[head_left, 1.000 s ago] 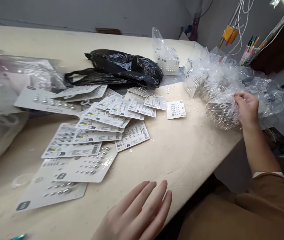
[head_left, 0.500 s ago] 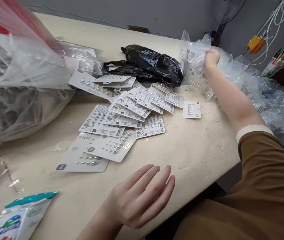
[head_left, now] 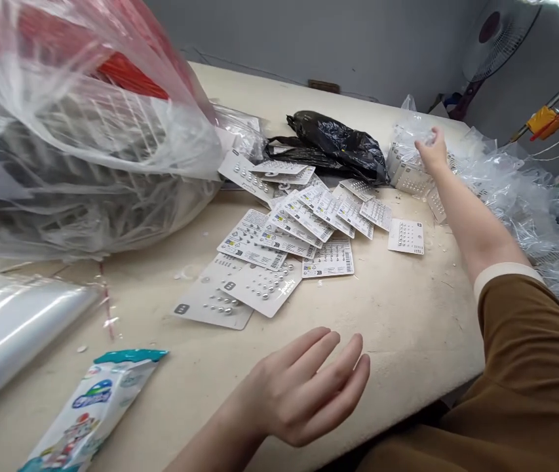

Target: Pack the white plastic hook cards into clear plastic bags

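Note:
Low over the near part of the table, my left hand (head_left: 316, 387) holds nothing, its fingers loosely curled and apart. My right hand (head_left: 431, 152) reaches far to the right, thumb and fingers spread, beside a clear plastic bag (head_left: 409, 147) with earring cards inside. Whether the fingertips touch that bag I cannot tell. Between the hands lies a fanned pile of white earring cards (head_left: 303, 219), several with barcodes facing up. Larger cards with silvery round studs (head_left: 264, 285) lie at its near end. One small card (head_left: 405, 236) lies apart on the right.
A big, full translucent bag (head_left: 87, 151) stands at the left, above a clear plastic sleeve (head_left: 18, 328). A white and teal packet (head_left: 95, 406) lies in front. Behind the cards is a black plastic bag (head_left: 338, 144). Crumpled clear bags (head_left: 510, 190) fill the right side.
My right hand's fingers have opened from around the clear bag, which now sits lower on the table. My left hand keeps its pose. The view has turned left.

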Tool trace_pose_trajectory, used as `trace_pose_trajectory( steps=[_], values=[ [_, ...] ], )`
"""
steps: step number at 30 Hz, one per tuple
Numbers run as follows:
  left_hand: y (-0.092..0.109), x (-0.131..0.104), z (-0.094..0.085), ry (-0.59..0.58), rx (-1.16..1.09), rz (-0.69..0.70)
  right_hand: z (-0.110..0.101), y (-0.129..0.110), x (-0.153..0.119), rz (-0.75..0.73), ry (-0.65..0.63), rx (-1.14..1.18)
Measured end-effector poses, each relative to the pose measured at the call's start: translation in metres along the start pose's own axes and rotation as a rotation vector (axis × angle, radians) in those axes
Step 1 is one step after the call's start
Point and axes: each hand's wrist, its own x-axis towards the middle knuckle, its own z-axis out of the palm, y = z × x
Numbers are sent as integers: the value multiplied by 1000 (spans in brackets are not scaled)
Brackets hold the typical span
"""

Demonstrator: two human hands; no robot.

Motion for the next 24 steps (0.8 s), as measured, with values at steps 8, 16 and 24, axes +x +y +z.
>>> trace_pose_trajectory(
  steps=[8,16,24],
  values=[
    [0,2,3,18,6,6,-61,-82,-128,-327,-17,-103],
    [-2,-16,37,-90,56,-14,-118,-61,-297,-541,-137,-181],
    [-36,-55,56,-130,168,-438,-104,-12,-293,-224,-65,123]
  ],
)
